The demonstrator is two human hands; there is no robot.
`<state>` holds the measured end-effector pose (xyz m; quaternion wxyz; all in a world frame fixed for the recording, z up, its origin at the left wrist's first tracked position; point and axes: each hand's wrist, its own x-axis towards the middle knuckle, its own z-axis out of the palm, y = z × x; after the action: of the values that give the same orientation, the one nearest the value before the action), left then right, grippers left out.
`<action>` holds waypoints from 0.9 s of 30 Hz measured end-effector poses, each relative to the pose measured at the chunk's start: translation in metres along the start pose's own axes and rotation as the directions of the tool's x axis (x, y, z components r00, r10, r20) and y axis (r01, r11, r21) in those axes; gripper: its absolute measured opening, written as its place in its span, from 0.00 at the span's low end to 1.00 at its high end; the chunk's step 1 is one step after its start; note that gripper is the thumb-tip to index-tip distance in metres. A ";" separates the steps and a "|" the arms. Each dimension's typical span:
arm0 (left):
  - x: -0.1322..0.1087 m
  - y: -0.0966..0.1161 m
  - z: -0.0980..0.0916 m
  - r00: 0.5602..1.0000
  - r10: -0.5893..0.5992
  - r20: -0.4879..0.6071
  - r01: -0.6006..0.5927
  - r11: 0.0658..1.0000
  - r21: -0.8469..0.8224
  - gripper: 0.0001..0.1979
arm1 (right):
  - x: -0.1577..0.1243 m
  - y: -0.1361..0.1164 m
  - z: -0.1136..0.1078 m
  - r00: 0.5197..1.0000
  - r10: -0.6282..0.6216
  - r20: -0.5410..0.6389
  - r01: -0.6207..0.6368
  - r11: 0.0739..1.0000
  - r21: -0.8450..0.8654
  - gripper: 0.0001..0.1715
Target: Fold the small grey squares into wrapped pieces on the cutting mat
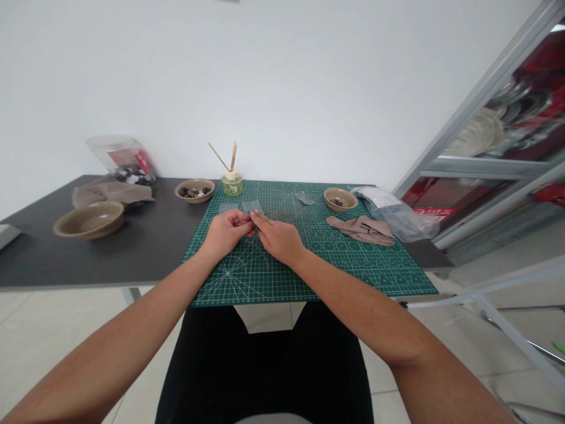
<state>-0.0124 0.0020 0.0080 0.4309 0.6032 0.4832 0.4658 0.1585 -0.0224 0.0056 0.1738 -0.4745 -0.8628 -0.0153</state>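
Observation:
Both my hands meet over the green cutting mat. My left hand is curled closed, its fingertips pinching something small that I cannot make out. My right hand touches it, with the index finger stretched toward the left fingertips and the other fingers bent. Just beyond the hands lie two small grey fabric pieces on the mat. Another small grey piece lies further back.
A small bowl of dark bits, a reed diffuser jar, a second small bowl, a beige cloth and a clear plastic bag sit around the mat. A larger empty bowl, cloth and a plastic jar lie left.

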 end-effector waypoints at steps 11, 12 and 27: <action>-0.001 -0.003 0.000 1.000 0.024 0.006 -0.024 1.000 -0.007 0.10 | 0.000 0.000 -0.002 1.000 0.016 -0.016 -0.015 0.998 0.057 0.31; -0.001 -0.003 0.000 1.000 0.022 0.008 -0.022 1.000 -0.010 0.11 | 0.000 0.001 -0.001 1.000 0.020 -0.023 -0.018 0.998 0.060 0.31; -0.005 0.002 0.001 0.999 0.031 0.021 -0.032 0.999 0.043 0.08 | -0.001 0.001 -0.001 1.000 -0.015 -0.023 0.016 0.999 0.046 0.31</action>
<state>-0.0120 -0.0028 0.0093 0.4152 0.6247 0.4791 0.4559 0.1603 -0.0225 0.0061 0.1945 -0.4636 -0.8644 -0.0020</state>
